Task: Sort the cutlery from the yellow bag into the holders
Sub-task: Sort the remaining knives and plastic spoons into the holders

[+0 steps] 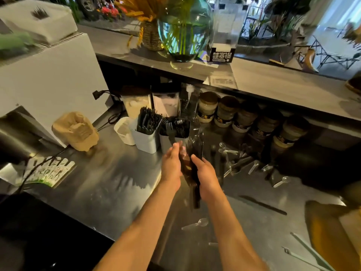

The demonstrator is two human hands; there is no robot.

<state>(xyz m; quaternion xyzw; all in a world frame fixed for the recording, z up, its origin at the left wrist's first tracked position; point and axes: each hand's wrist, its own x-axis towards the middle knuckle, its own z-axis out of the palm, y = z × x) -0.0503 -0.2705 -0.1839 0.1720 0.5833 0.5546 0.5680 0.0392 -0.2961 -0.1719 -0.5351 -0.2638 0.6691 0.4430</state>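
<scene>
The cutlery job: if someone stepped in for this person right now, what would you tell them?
Left hand, fingers straight, presses against a bundle of black cutlery; right hand grips it from the other side.
Holders behind the hands: two already hold black cutlery, the small white one at the left looks empty.
Left to do: the bundle, the clear spoons and dark pieces scattered on the counter to the right, and one clear spoon near the arms.
Yellow bag lies at the right edge.

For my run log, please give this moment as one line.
hands: left hand and right hand hold black cutlery bundle | holders: partly filled | counter: loose clear spoons
</scene>
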